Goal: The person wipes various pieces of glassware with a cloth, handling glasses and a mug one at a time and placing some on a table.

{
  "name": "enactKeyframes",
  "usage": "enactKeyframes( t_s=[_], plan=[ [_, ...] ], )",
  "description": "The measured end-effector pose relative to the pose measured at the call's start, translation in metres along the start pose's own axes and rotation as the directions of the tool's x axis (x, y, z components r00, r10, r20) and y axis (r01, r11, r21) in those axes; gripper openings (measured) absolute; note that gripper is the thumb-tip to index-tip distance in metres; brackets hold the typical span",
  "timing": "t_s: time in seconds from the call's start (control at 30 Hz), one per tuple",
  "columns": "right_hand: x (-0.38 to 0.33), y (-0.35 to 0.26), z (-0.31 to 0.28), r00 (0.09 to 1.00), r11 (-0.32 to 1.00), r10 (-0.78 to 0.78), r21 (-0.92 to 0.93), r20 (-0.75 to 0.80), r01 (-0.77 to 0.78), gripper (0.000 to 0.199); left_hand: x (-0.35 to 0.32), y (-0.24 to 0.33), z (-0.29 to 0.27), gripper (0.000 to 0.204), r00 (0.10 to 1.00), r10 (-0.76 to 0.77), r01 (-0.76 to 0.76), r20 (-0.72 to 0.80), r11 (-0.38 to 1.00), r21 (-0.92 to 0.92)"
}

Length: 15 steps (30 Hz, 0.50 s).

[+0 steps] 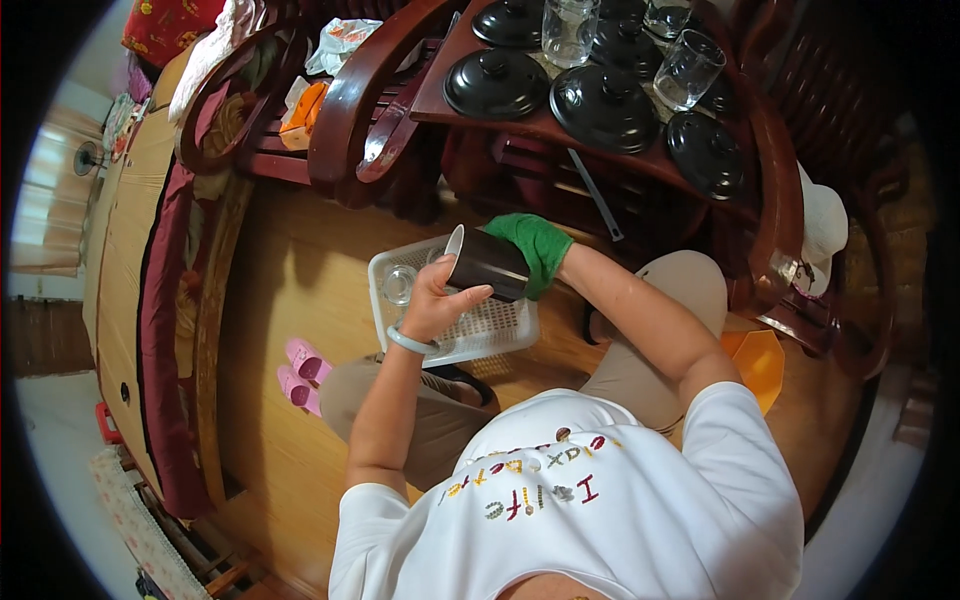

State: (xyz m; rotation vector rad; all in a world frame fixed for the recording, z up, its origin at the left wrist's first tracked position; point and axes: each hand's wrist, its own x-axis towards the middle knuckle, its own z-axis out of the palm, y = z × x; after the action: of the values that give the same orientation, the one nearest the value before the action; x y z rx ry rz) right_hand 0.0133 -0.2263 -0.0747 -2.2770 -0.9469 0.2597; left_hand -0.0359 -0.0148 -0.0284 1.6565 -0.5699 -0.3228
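A dark brown, nearly black tumbler (490, 265) with a pale rim lies tilted on its side between my hands, above a white basket. My left hand (436, 300), with a pale bangle at the wrist, is closed around its rim end, thumb along the near side. A green cloth (537, 250) wraps my right hand (570, 264) and presses against the tumbler's base end; the fingers are hidden under it. Beneath, the white plastic basket (450, 352) holds clear glasses (398, 285), partly covered by my left hand and the tumbler.
A dark wooden table (440, 105) ahead carries several black lids (605, 105) and clear glasses (690, 70). A grey strip (596, 195) slants below its edge. Pink shoes (303, 375) lie on the floor at left; a yellow-orange container (757, 368) stands by my right side.
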Motion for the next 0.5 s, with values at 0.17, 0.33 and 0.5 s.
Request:
enactKeyframes(
  t_s=[0.17, 0.33, 0.5],
  plan=[
    [-0.001, 0.003, 0.005, 0.991, 0.862, 0.080, 0.507, -0.106, -0.015, 0.078, 0.008, 0.008, -0.003, 0.016, 0.995, 0.102, -0.101, 0.004, 0.987, 0.124],
    [-0.003, -0.003, -0.017, 0.970, 0.987, -0.049, 0.136, -0.236, 0.083, 0.088, 0.008, 0.012, -0.006, 0.021, 0.971, -0.240, 0.240, 0.018, 0.971, -0.017],
    [0.003, 0.006, 0.006, 0.962, 0.957, -0.059, -0.291, -0.267, -0.022, 0.073, 0.005, 0.002, 0.009, 0.025, 0.927, -0.374, 0.355, -0.024, 0.897, -0.265]
  ],
)
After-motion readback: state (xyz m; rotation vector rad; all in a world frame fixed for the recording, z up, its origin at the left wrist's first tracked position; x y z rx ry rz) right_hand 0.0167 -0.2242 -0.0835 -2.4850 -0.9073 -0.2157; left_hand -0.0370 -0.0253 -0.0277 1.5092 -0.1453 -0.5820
